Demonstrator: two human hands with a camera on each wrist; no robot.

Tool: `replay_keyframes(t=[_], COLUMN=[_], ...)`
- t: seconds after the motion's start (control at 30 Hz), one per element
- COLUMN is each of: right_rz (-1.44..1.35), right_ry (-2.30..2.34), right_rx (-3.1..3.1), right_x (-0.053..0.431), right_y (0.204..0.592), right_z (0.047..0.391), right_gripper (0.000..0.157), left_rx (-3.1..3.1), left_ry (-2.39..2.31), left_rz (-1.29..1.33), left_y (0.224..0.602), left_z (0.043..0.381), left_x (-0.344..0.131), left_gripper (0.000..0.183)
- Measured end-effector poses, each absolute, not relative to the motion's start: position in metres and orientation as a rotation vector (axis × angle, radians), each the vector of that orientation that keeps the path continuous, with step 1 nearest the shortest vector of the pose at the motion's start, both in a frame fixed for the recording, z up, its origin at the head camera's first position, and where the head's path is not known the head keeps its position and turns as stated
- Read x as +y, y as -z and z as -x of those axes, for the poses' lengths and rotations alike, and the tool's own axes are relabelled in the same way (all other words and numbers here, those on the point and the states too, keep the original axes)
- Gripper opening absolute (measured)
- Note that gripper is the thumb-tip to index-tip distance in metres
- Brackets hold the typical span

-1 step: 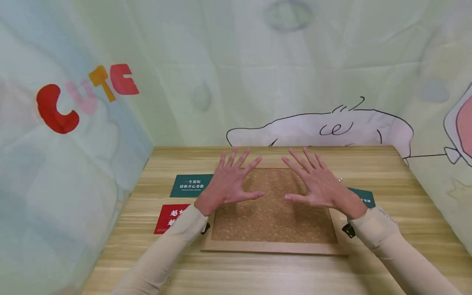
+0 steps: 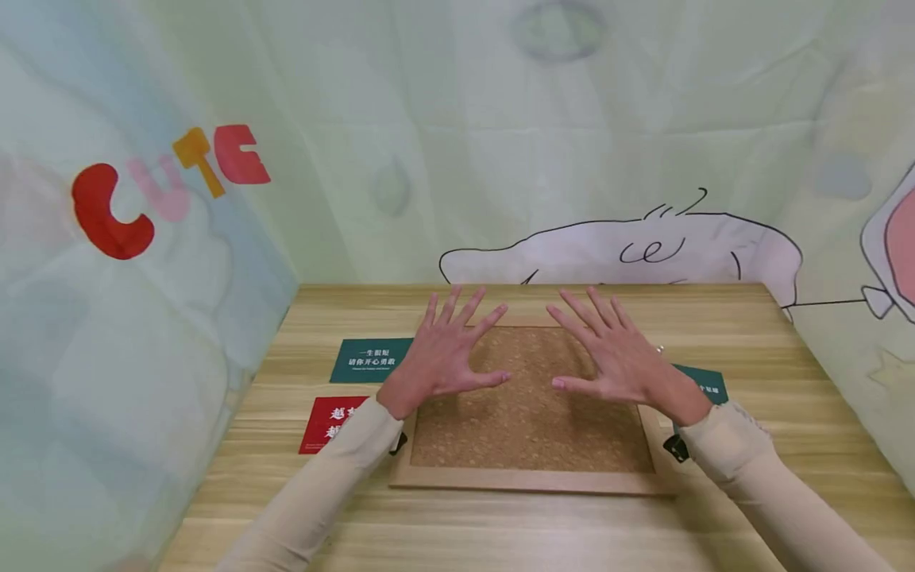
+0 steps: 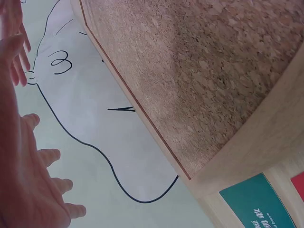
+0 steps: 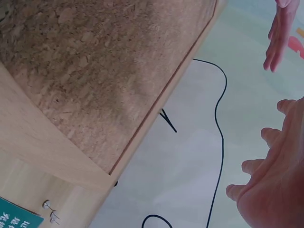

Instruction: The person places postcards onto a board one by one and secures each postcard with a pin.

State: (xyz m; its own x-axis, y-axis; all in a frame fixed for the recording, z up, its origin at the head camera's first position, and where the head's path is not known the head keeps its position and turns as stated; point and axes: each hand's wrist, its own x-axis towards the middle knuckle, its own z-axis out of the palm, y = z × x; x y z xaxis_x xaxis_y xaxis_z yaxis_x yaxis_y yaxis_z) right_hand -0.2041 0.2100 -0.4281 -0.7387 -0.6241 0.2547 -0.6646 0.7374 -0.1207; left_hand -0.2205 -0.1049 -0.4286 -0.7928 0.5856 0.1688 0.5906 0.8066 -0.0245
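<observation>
A cork board [image 2: 532, 429] with a pale wooden frame lies flat on the wooden table, in the middle of the head view. Over its left part hovers my left hand [image 2: 445, 349], fingers spread and palm down. My right hand [image 2: 618, 357] is held the same way over the right part, thumb pointing at the other thumb across a gap. Neither hand holds anything. In the left wrist view the fingers of the left hand [image 3: 35, 180] stand straight and apart. Spread fingers of the right hand [image 4: 270, 175] show in the right wrist view.
Left of the board lie a teal card [image 2: 368, 360] and a red card [image 2: 329, 425], both with white lettering. Another teal card [image 2: 704, 383] lies on the right, partly covered by the right wrist. Near it are small metallic push pins [image 4: 50, 209]. Printed cloth surrounds the table.
</observation>
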Motion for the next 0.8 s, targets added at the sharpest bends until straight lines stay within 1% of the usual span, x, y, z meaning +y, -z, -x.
replay_keyframes(t=[0.27, 0.53, 0.67, 0.8], right_rz=[-1.007, -0.986, -0.938, -0.867], right_ry=[-0.314, -0.368, -0.497, -0.723], right_rx=[-2.756, -2.764, -2.764, -2.753], right_x=[0.214, 0.22, 0.227, 0.237], right_y=[0.431, 0.43, 0.427, 0.424], right_z=[0.205, 0.205, 0.207, 0.208], right_gripper=[0.104, 0.1, 0.097, 0.093], left_rx=[-2.821, -2.839, -2.866, -2.911], left_ry=[0.011, 0.014, 0.053, 0.151], left_rz=[0.91, 0.899, 0.867, 0.807], left_y=[0.429, 0.428, 0.425, 0.421], left_z=[0.219, 0.217, 0.219, 0.222], left_x=[-0.11, -0.113, -0.118, -0.128], left_gripper=[0.1, 0.1, 0.099, 0.097])
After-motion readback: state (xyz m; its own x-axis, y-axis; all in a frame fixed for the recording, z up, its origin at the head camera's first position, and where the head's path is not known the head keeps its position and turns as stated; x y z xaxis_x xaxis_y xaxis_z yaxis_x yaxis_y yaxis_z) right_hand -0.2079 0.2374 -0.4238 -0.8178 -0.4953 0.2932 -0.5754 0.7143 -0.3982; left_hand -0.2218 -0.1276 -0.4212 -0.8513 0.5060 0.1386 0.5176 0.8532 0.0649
